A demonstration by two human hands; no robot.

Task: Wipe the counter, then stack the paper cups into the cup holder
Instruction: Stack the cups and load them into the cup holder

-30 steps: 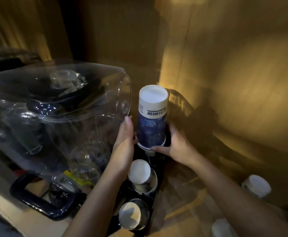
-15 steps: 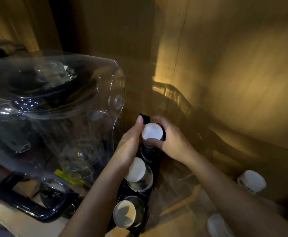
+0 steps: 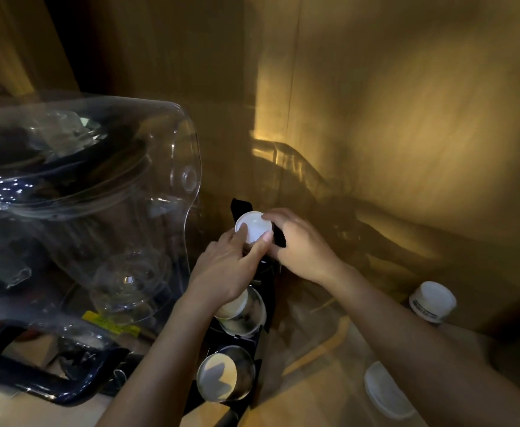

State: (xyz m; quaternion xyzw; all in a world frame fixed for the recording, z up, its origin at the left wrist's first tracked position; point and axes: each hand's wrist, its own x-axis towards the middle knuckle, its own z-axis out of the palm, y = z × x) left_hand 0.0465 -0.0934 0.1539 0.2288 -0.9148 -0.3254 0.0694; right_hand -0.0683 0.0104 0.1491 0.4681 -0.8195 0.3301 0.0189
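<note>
- We are working beside the big clear plastic container (image 3: pixel 76 192) filling the left, which is playing no part here.
- We are loading the black cup holder (image 3: pixel 263 306) running near to far at centre; its near slot (image 3: pixel 226 375) and middle slot (image 3: pixel 241 309) are each showing a cup's white base.
- We are seating an upside-down cup stack (image 3: pixel 254 226) into the far slot, left hand (image 3: pixel 225 272) and right hand (image 3: pixel 302 245) both pressing fingertips onto it.
- We are leaving two cups (image 3: pixel 433 300) loose at right; stacking is looking mostly done. Whether wiping is finished, we cannot tell.
</note>
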